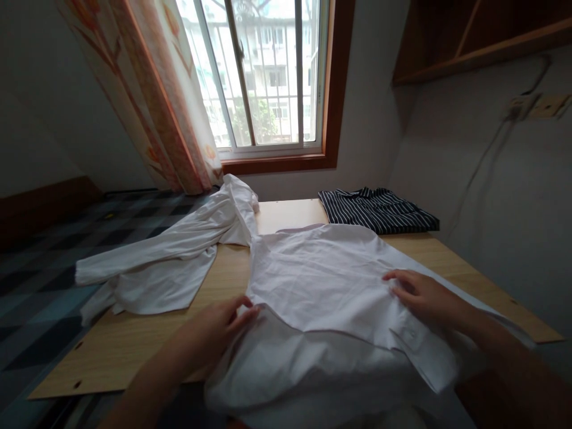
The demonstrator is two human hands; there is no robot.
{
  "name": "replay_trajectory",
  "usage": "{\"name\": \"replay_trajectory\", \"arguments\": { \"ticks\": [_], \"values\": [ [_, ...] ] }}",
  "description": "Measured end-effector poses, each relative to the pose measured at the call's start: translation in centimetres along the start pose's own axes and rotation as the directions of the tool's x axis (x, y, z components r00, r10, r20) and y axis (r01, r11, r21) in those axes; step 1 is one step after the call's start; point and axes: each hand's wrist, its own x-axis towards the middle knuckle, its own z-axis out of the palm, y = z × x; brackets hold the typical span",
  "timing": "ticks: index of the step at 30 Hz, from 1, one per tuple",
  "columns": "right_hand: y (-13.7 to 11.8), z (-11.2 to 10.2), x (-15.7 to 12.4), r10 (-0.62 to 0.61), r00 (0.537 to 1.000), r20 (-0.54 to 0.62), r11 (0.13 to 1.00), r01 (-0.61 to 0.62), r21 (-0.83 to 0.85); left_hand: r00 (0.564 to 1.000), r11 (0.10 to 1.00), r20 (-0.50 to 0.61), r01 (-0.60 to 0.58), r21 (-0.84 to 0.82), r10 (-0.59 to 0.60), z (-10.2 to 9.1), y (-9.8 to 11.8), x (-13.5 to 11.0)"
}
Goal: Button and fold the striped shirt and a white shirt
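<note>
A white shirt (322,268) lies spread over the wooden board, its lower part hanging toward me over the near edge. At the shirt's left edge, my left hand (236,316) pinches the fabric between thumb and fingers. My right hand (413,292) is on the right side of the same shirt, fingers bent together on the cloth near a fold. Below that hand, a buttoned sleeve cuff (417,339) lies across the shirt and points toward me.
Another white garment (165,256) lies crumpled at the left, partly on the checked bedding (27,268). A folded black-and-white striped garment (375,208) rests on the board's (143,351) far right. Behind are a curtain (165,101), a barred window and a wall cable (480,161).
</note>
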Motion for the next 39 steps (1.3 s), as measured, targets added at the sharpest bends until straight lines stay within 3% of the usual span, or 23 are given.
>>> {"name": "replay_trajectory", "arguments": {
  "ticks": [5, 7, 10, 14, 17, 22, 26, 29, 32, 34, 37, 39],
  "values": [
    [1.6, -2.2, 5.4, -0.003, 0.993, -0.117, 0.983, -0.018, -0.184, 0.956, 0.997, -0.285, 0.074, 0.007, -0.069, -3.2, -2.3, 7.7],
    [2.2, -2.4, 8.4, 0.034, 0.986, -0.165, 0.963, -0.076, -0.257, 0.949, 0.995, -0.303, 0.081, -0.053, -0.093, -3.4, -2.9, 10.8],
    [2.5, -1.9, 12.5, 0.148, 0.98, -0.132, 0.954, -0.177, -0.241, 0.955, 0.963, -0.24, 0.117, -0.244, -0.177, -3.1, -2.9, 13.7],
    [1.7, -0.8, 15.6, 0.33, 0.942, -0.06, 0.931, -0.335, -0.143, 0.969, 0.899, -0.143, 0.126, -0.419, -0.202, -3.1, -2.4, 14.9],
    [1.1, -0.5, 16.5, 0.321, 0.94, -0.118, 0.925, -0.338, -0.173, 0.968, 0.858, -0.111, 0.144, -0.493, -0.226, -3.5, -2.2, 15.0],
    [0.0, -1.3, 17.3, 0.358, 0.932, -0.054, 0.931, -0.36, -0.059, 0.966, 0.773, -0.137, 0.085, -0.629, -0.218, -4.4, -1.8, 14.8],
    [-1.0, -3.1, 18.4, 0.422, 0.898, -0.125, 0.902, -0.402, 0.16, 0.954, 0.612, -0.191, -0.008, -0.791, -0.233, -5.5, -0.8, 15.0],
    [-2.1, -4.5, 19.8, 0.402, 0.882, -0.245, 0.908, -0.351, 0.228, 0.934, 0.54, -0.258, -0.088, -0.837, -0.247, -6.4, 0.1, 15.7],
    [-3.5, -5.3, 21.4, 0.278, 0.87, -0.407, 0.959, -0.226, 0.174, 0.894, 0.538, -0.373, -0.192, -0.821, -0.249, -7.2, 0.7, 17.2],
    [-4.5, -5.4, 22.6, 0.141, 0.851, -0.506, 0.99, -0.108, 0.093, 0.842, 0.579, -0.479, -0.268, -0.77, -0.248, -7.7, 0.9, 18.3],
    [-5.6, -5.1, 24.2, -0.037, 0.793, -0.608, 0.999, 0.045, -0.003, 0.73, 0.703, -0.645, -0.335, -0.627, -0.227, -8.5, 0.7, 19.8],
    [-5.9, -4.5, 25.1, -0.091, 0.756, -0.648, 0.994, 0.111, -0.011, 0.636, 0.799, -0.748, -0.341, -0.494, -0.191, -8.9, 0.2, 20.4]
  ]
}}
